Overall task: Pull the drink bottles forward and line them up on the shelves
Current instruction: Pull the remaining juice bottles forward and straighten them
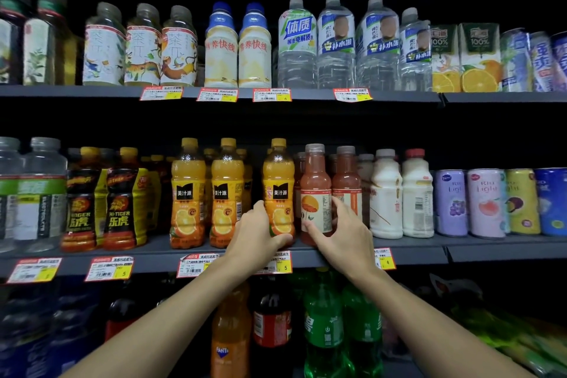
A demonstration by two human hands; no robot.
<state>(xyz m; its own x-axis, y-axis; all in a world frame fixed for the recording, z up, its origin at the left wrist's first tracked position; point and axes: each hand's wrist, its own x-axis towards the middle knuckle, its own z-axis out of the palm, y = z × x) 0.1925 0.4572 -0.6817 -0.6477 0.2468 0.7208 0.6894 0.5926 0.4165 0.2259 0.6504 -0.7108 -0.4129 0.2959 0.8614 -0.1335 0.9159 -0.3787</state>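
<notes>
Forearms reach up from bottom edge to front of middle shelf point(414, 250). Left hand point(257, 233) wraps base of orange juice bottle point(278, 190), thumb on right side, fingers on left. Right hand point(346, 233) grips pink juice bottle point(316, 193) just beside it, thumb on label, fingers round right side. Both bottles upright at shelf front. Two matching orange bottles point(227, 193) to left, across a gap. White bottles point(386, 193) to right. Water bottles point(336, 43) on shelf above.

Dark grey shelves point(76, 91) carry red-and-yellow price tags point(110, 268) before black recesses.
</notes>
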